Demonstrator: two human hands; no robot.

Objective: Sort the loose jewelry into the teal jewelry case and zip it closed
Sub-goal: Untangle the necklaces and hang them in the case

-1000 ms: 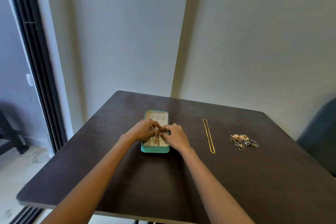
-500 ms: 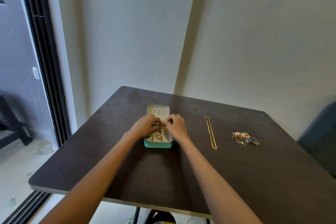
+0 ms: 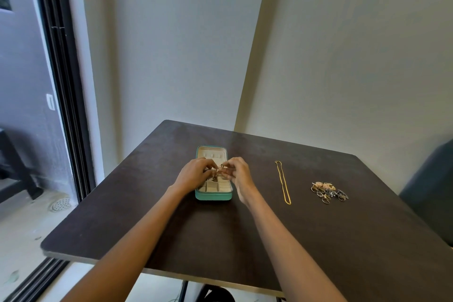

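The teal jewelry case lies open on the dark table, its cream compartments showing. My left hand and my right hand meet above the case's middle, fingertips pinching a small gold necklace with a pendant between them; much of it is hidden by my fingers. To the right of the case, a long gold chain lies stretched out on the table. Further right sits a pile of loose rings and earrings.
The table stands in a corner with walls close behind it. A dark sliding door frame is at the left, and a dark chair stands by the table's right edge. Bare tabletop lies in front of the case.
Both hands stayed over the case, working the small gold piece between the fingertips. The view tilted so the table sits lower in the frame.
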